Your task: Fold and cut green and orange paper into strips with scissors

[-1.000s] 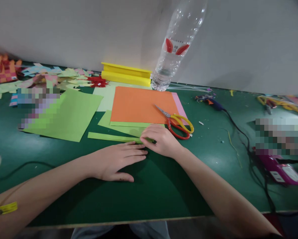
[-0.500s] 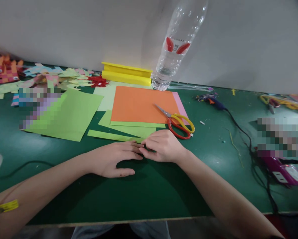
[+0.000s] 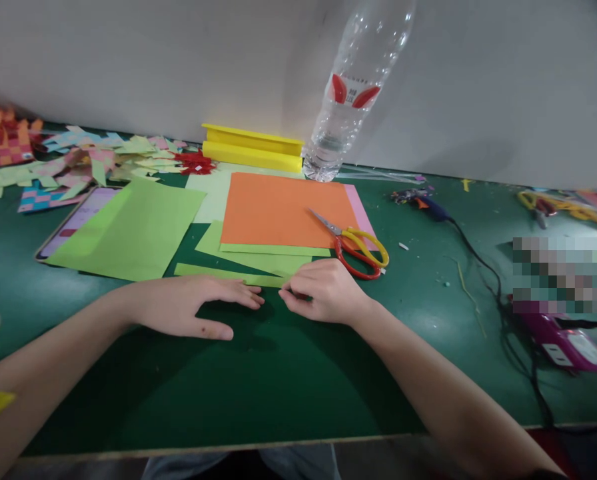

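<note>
A narrow light-green paper strip [image 3: 213,274] lies along the table in front of the larger sheets. The fingers of my right hand [image 3: 324,291] are pinched together at the right end of this strip, with the fingertips partly hidden. My left hand [image 3: 183,305] hovers low beside the strip's near edge, its thumb apart and its fingers stretched to the right, holding nothing. Right behind my right hand rest scissors [image 3: 346,235] with one yellow and one red handle, their blades on an orange sheet [image 3: 278,207]. More green paper [image 3: 248,259] shows under that sheet.
To the left, a green sheet [image 3: 143,230] partly covers a phone [image 3: 86,210]. Paper scraps [image 3: 98,157], a folded yellow piece [image 3: 253,150] and a tilted plastic bottle [image 3: 351,93] are along the wall. At right lie a corded glue gun [image 3: 428,205] and a purple device [image 3: 563,340].
My left hand has moved left, away from my right fingertips, opening a gap between the hands. My right hand has stayed nearly in place at the strip's end.
</note>
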### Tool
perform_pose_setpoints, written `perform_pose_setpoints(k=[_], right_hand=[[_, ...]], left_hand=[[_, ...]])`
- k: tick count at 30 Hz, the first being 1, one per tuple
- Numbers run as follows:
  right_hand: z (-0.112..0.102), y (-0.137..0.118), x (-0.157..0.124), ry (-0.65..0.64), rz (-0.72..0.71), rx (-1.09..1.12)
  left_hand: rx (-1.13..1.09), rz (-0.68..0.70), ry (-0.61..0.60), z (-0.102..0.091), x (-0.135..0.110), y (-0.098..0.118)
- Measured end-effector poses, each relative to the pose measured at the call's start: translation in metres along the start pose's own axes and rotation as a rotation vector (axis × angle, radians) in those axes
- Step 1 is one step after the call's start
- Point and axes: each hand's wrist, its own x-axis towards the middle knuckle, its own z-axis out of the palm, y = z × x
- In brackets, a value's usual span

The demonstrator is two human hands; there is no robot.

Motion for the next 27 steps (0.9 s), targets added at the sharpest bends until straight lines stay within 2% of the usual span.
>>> perform_pose_setpoints(k=[4, 8, 13, 19, 27], right_hand=[[0.0, -0.001, 0.001, 0.029, -0.016, -0.014], [0.001, -0.001, 0.001, 0.042, -0.042, -0.061], [0.001, -0.001, 0.001, 0.076, -0.059, -0.132], [0.001, -0.005, 0.003, 0.084, -0.085, -0.164], [-0.001, -0.015, 0.004, -0.04, -0.104, -0.173]], left_hand=[[-0.092, -0.112, -0.07, -0.006, -0.003, -0.006], [-0.118, -0.158, -0.064, -0.009, -0.004, -0.008], [-0.134, -0.168, -0.015, -0.011, -0.004, -0.015], [-0.025, -0.258, 0.123, -0.015, -0.007, -0.024], [-0.117, -0.273, 0.171, -0.016, -0.01, -0.037]])
